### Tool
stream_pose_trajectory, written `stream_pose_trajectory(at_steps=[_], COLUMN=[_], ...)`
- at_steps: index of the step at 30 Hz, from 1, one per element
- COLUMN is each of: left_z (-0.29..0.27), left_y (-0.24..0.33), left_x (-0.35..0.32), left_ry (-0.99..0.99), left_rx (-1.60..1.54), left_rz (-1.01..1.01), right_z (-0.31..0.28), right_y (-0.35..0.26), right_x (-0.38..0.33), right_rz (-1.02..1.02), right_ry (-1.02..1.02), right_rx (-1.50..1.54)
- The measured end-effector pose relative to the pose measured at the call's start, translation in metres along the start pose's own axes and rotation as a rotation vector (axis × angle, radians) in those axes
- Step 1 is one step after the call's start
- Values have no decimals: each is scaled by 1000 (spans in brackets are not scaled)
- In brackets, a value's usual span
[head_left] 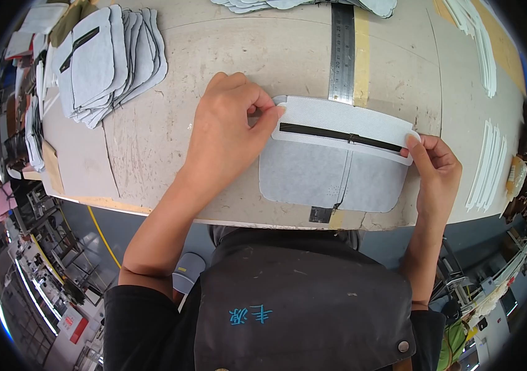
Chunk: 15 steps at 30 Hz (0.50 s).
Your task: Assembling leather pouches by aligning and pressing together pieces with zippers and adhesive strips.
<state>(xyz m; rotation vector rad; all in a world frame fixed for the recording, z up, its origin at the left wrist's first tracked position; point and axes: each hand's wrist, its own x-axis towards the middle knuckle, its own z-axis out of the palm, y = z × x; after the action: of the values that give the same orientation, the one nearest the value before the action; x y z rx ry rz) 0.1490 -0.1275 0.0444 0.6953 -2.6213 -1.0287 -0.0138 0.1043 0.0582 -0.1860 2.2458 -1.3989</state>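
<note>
A light grey fabric panel [303,173] with rounded corners lies flat near the table's front edge. Along its far side sits a white slotted strip [353,115]. A black zipper [316,133] shows through the slot, with its slider near the middle. My left hand [229,120] pinches the strip's left end at the panel's far left corner, thumb on top. At the opposite end, my right hand [438,166] grips the strip between thumb and fingers. The panel hides part of a dark metal ruler [341,62] running beneath it.
Stacked grey panels [93,62] stand at the far left of the table [226,37], and more panels [300,5] lie at the far edge. White strips [488,167] are laid in a row on the right. Yellow tape [361,62] runs beside the ruler.
</note>
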Motion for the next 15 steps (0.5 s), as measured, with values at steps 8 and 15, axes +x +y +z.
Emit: stream_pose_trajectory(at_steps=[8,15], left_z=[3,7], left_y=[1,-2], left_x=[-2,-5], left_ry=[46,60], left_rx=[8,26], left_rz=[36,47], right_z=[-1,0], right_y=[3,1], right_x=[1,1], right_rz=[-19,-10], right_ry=[-1,1], right_rx=[8,5])
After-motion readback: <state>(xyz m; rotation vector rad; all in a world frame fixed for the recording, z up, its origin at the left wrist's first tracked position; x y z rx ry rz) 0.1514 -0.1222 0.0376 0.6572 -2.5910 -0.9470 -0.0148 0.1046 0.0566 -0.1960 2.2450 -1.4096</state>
